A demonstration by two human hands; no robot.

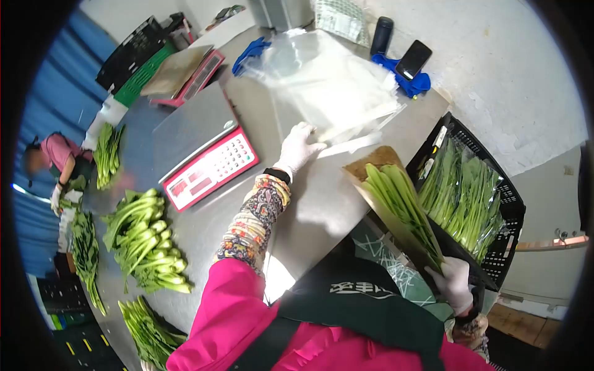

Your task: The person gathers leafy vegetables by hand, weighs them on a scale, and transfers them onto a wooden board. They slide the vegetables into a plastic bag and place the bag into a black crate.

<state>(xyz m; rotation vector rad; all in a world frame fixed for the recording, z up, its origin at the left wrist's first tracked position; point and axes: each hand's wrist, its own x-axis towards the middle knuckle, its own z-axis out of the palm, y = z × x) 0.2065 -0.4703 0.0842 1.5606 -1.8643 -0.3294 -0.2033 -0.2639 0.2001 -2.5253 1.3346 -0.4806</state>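
My left hand (299, 148), in a white glove, reaches across the metal table to the near edge of a pile of clear plastic bags (334, 80). Its fingers are closed on the edge of a bag. Low on the right, my right hand (455, 285), also gloved, grips the lower end of a bundle of green leafy-vegetable stalks (399, 201). A brown paper wrap (364, 166) lies around that bundle, which slants with its cut ends toward the bags. The fingers of my right hand are partly hidden behind the bundle.
Left of the bags stands a pink-and-white scale (213, 167). Loose greens (148, 241) lie further left. A black crate (516, 210) with bagged greens (461, 198) is at right. A phone (413, 60) and a black bottle (382, 35) lie behind. A co-worker (59, 157) works far left.
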